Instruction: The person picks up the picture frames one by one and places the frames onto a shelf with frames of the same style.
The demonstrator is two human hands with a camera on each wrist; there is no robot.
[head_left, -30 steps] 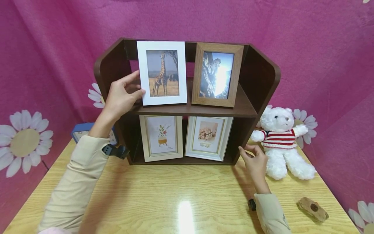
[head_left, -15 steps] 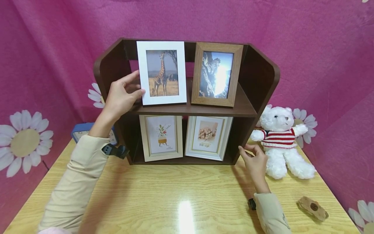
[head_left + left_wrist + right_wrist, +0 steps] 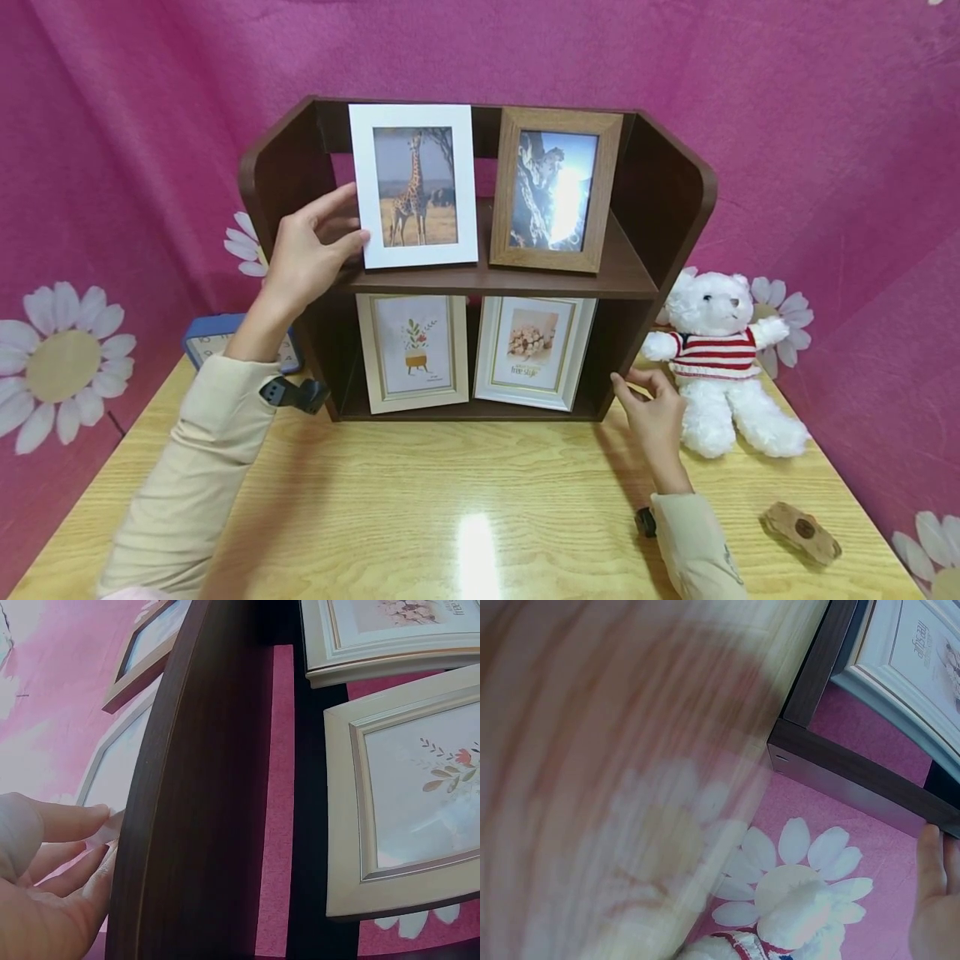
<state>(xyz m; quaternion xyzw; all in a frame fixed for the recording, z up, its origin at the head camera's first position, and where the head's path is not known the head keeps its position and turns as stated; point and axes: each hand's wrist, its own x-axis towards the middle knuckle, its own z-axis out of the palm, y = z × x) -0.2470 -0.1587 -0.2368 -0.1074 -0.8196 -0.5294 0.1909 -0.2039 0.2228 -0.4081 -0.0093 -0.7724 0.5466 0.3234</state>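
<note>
My left hand [image 3: 306, 257] holds the left edge of a white picture frame [image 3: 415, 257] with a giraffe photo, thumb on the front and fingers behind. That frame stands on the upper level of a dark brown shelf [image 3: 525, 286]. In the left wrist view, the thumb and fingers [image 3: 71, 817] meet at the frame's edge. To its right leans a brown wooden picture frame [image 3: 510, 185]. My right hand [image 3: 656, 417] touches the shelf's lower right side with its fingertips; in the right wrist view only part of that hand [image 3: 935, 907] shows.
On the lower level stand a cream picture frame [image 3: 372, 367] and a silver-white picture frame [image 3: 487, 354]. A blue clock [image 3: 202, 329] sits behind my left forearm. A white teddy bear [image 3: 712, 358] and a small brown object [image 3: 801, 533] are at right on the wooden table [image 3: 420, 500].
</note>
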